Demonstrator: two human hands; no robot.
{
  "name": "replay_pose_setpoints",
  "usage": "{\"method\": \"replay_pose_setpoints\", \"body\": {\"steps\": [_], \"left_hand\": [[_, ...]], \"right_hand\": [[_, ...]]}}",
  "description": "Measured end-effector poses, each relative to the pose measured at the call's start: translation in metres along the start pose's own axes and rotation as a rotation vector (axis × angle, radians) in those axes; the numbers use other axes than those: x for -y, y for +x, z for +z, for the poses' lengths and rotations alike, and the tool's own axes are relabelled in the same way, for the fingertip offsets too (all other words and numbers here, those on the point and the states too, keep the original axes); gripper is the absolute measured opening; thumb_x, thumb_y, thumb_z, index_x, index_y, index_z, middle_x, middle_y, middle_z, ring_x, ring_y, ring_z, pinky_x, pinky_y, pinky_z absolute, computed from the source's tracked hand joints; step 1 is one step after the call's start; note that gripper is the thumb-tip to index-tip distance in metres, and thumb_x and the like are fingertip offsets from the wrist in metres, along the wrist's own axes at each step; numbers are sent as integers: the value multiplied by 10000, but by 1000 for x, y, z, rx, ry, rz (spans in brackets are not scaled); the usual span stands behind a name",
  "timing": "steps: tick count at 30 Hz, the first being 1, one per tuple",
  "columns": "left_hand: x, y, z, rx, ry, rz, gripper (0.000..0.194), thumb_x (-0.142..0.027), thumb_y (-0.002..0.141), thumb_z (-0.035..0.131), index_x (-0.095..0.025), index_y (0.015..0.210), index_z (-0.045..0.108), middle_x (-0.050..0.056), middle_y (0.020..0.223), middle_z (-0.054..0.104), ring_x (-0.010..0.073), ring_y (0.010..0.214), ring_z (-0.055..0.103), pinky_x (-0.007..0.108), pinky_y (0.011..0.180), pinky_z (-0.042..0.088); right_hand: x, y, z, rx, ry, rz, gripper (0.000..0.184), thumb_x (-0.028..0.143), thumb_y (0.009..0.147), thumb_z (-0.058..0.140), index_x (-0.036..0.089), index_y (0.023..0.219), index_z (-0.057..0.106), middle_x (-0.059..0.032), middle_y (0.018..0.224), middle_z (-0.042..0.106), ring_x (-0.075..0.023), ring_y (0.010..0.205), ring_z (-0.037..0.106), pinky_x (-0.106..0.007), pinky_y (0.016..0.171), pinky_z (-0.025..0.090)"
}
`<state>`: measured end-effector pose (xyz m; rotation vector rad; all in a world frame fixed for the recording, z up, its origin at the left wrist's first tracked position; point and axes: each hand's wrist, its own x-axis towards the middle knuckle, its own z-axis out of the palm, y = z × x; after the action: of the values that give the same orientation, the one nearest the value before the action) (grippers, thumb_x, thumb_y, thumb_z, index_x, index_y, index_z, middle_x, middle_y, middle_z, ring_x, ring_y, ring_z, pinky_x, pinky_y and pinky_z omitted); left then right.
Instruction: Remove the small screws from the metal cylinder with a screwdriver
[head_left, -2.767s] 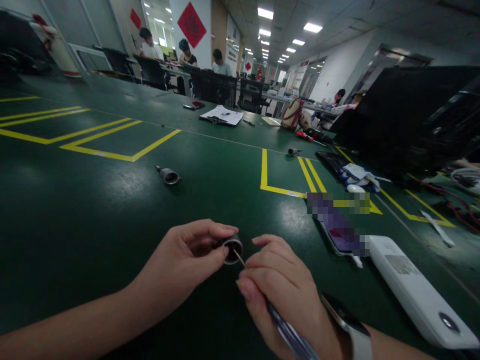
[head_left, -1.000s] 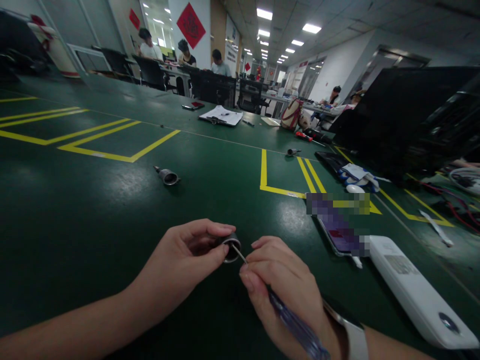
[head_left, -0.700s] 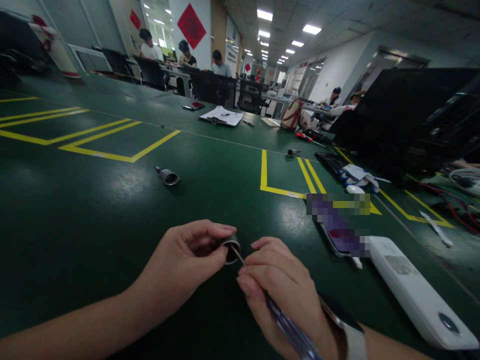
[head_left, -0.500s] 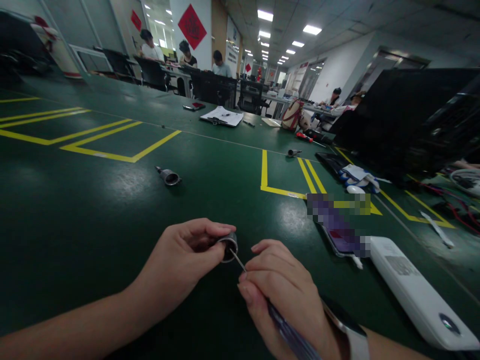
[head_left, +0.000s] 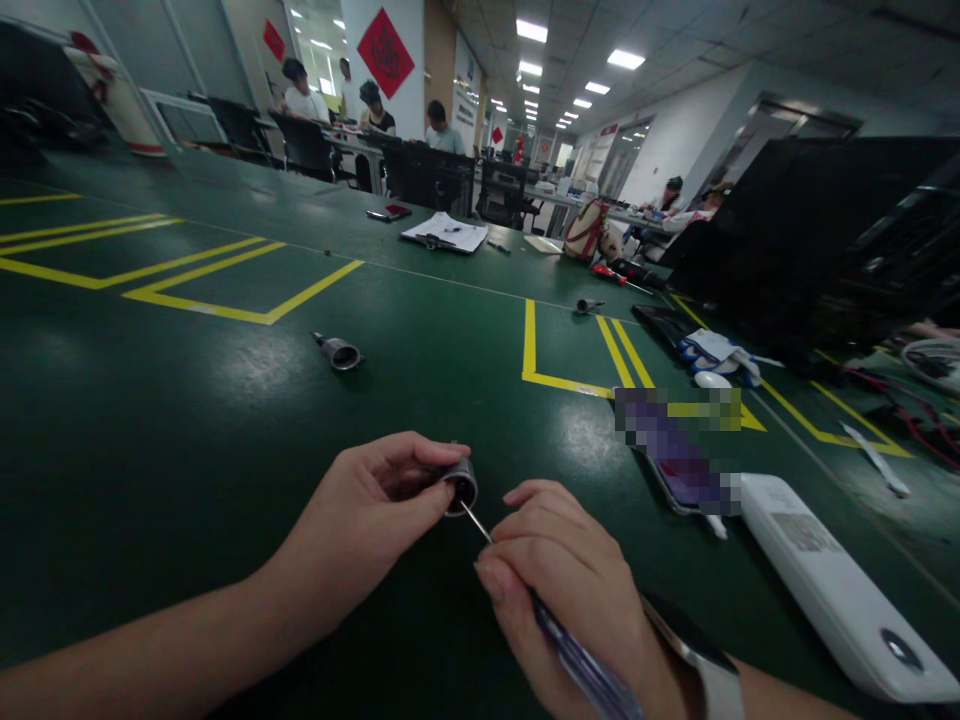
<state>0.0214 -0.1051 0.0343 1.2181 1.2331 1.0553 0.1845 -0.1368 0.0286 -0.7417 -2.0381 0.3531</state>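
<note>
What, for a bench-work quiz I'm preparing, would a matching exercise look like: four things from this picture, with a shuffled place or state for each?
Things
1. Left hand
2. Right hand
3. Red-handled screwdriver
4. White device

Places or states
A. Lies right of the phone
B. Grips a thin-shafted tool
C. Lies toward the far side of the green table
D. Grips a hollow metal part

Pairs: 1-D; 2-B; 3-C; 4-A

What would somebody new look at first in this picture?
Probably the busy spot low in the middle: the left hand holds a small metal cup, and the right hand holds a thin tool to its open end. Next come the yellow tape on the green table and the red diamond near the top, left of centre.
</note>
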Motion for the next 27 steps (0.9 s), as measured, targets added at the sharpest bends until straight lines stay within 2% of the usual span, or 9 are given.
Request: {"method": "replay_pose_setpoints", "body": {"steps": [3,9,12,17,22,27], "left_hand": [[0,0,0,-14,9,-8,157,-156,613,685,-174,768,697,35,908,730,193,854,677,257,770,546],[1,-1,0,-28,25,23,148,-154,613,685,-176,759,696,38,945,724,197,896,668,271,815,541],[3,1,-1,-26,39,45,152,-161,622,685,-178,773,692,39,965,718,200,905,665,283,827,539],[6,4,-2,-9,77,52,156,-180,637,684,-174,793,686,43,985,710,204,914,663,299,840,536],[6,7,-1,-21,64,39,167,-179,644,684,-177,811,681,47,999,708,215,931,658,328,868,523],[7,8,0,-61,17,41,183,-191,629,701,-171,807,668,54,1011,705,220,964,645,340,895,508]], "right_hand": [[1,1,0,-23,45,114,162,84,820,480,134,696,572,-34,617,590,-128,617,553,-310,722,474],[-2,2,-4,-11,157,527,258,237,870,493,171,647,605,14,597,590,-90,562,543,-202,531,409],[-5,3,-3,11,214,634,306,283,871,491,169,617,619,17,571,589,-86,543,540,-188,503,396],[-8,3,-2,21,252,694,327,291,865,498,155,594,623,12,565,595,-87,549,544,-192,523,405],[-9,1,0,27,287,667,333,290,865,494,150,589,617,2,551,596,-96,532,540,-204,514,411],[-3,0,4,160,404,620,318,266,865,484,139,612,628,-13,581,609,-96,546,550,-195,515,427]]}}
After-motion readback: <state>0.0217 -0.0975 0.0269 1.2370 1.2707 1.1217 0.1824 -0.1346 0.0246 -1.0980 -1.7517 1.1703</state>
